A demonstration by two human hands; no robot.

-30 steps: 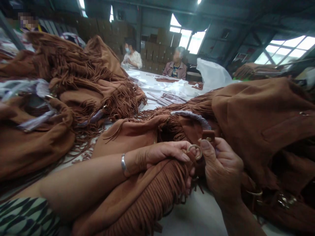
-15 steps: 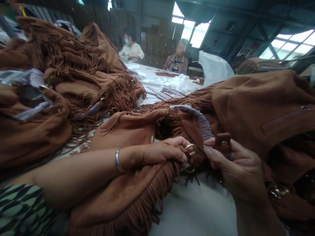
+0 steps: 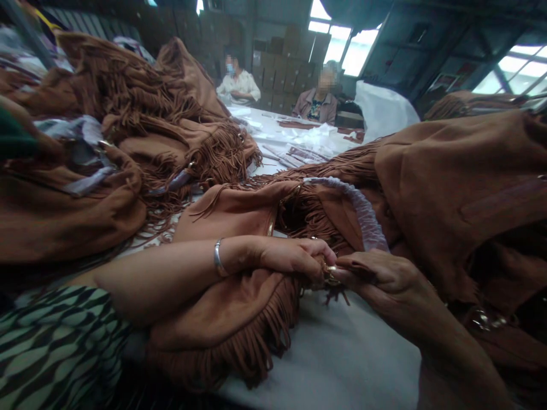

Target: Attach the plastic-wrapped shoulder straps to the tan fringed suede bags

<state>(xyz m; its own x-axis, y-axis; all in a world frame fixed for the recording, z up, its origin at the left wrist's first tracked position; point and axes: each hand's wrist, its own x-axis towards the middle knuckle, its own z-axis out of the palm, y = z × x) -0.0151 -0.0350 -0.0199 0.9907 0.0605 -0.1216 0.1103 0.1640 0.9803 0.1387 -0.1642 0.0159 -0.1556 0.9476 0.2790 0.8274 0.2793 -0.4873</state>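
A brown fringed bag (image 3: 222, 213) lies in front of me, its zipped opening facing up. At its near side my left hand (image 3: 294, 256), with a silver bracelet at the wrist, is closed in a pinch on a gold ring (image 3: 331, 274). My right hand (image 3: 388, 282) meets it there, closed on a brown leather tab (image 3: 359, 266). The tab's end is against the ring; whether it passes through is hidden by my fingers. A handle wrapped in clear plastic (image 3: 359, 205) curves from the bag's far side down to my right hand.
More brown fringed bags (image 3: 141, 108) are heaped at the left, and another large bag (image 3: 457, 165) at the right. A person's green sleeve (image 3: 17, 136) reaches over a left bag. Across the white table (image 3: 342, 353) sit two people, with boxes (image 3: 277, 74) behind.
My right hand has moved left and turned, bringing the leather tab against the ring by my left hand. A green-sleeved arm has come in at the left. The view has shifted slightly.
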